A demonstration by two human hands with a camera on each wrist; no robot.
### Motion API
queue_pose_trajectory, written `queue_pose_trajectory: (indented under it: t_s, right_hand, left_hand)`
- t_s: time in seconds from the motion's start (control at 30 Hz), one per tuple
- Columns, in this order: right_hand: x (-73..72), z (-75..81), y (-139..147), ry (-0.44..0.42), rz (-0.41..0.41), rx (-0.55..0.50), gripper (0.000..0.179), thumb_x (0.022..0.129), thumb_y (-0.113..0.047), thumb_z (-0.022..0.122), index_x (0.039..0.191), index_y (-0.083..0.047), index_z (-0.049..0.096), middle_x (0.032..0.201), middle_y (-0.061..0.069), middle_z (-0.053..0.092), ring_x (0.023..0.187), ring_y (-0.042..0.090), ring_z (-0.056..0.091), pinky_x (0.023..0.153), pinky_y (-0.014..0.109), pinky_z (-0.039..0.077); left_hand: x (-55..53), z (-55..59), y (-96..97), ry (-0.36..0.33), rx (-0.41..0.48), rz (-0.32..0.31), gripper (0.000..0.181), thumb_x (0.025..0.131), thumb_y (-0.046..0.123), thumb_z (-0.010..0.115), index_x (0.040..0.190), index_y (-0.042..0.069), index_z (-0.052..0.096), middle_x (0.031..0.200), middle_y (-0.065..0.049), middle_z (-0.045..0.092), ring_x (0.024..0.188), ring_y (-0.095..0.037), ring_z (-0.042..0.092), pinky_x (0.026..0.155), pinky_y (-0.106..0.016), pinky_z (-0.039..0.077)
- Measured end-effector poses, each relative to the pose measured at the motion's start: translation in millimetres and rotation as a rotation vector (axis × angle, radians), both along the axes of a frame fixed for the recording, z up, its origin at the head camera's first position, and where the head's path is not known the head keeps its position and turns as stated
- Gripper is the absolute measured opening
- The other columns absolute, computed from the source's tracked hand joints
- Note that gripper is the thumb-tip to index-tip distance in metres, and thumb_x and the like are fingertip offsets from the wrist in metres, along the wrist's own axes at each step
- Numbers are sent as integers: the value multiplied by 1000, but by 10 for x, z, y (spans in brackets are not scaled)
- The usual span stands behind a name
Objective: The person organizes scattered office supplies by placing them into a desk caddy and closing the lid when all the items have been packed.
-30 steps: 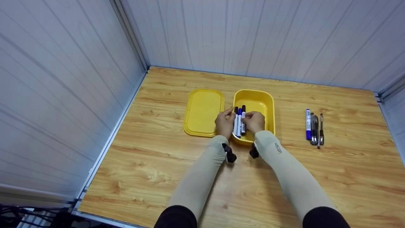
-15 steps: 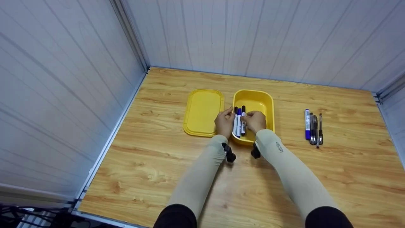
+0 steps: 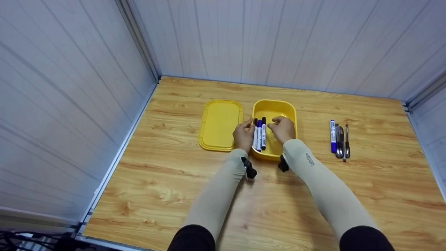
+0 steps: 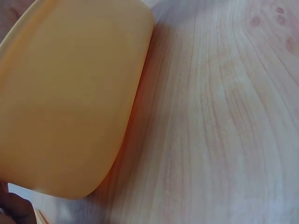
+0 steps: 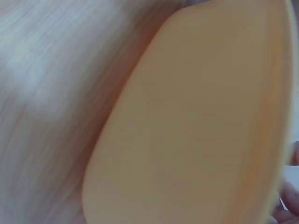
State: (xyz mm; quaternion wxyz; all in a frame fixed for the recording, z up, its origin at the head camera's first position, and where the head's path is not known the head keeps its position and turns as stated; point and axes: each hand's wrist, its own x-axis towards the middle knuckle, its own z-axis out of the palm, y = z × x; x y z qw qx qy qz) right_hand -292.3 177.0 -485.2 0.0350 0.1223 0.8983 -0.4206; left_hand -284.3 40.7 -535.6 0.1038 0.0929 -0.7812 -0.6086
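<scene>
Three whiteboard markers lie side by side along the left wall of an open yellow box (image 3: 274, 155) in the head view. The rightmost marker (image 3: 263, 136) has black ends, and the middle marker (image 3: 259, 136) has a blue cap. The left marker (image 3: 255, 138) is partly covered by my left hand (image 3: 243, 136), whose bent fingers are right at the box's left rim. My right hand (image 3: 283, 129) is over the box's right half, fingers loosely bent and holding nothing, apart from the markers. Both wrist views mostly show the box's outer wall (image 4: 79, 98), with bits of fingers (image 5: 284, 205) at the edge.
A flat yellow lid (image 3: 221, 125) lies left of the box on the wooden table (image 3: 167, 181). To the right lie a blue-capped marker (image 3: 333, 136) and several black pens (image 3: 339, 141). White panel walls (image 3: 223, 42) border the table's back and sides.
My right hand has let go of the black-ended marker and moved right, its fingers parting from it. The marker stays beside the others. My left hand has barely moved at the rim.
</scene>
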Motion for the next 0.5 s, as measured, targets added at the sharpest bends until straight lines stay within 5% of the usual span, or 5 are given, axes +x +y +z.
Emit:
queue_pose_trajectory:
  t_s: [0.5]
  right_hand:
    - [9, 150, 178, 177, -91, -31, 25, 80, -17, 65, 103, -8, 64, 88, 4, 59, 76, 18, 55, 66, 31, 46]
  left_hand:
    - [-8, -6, -5, -2, -36, 4, 30, 83, 15, 64, 113, 17, 65, 82, 6, 57, 77, -9, 53, 68, -22, 43]
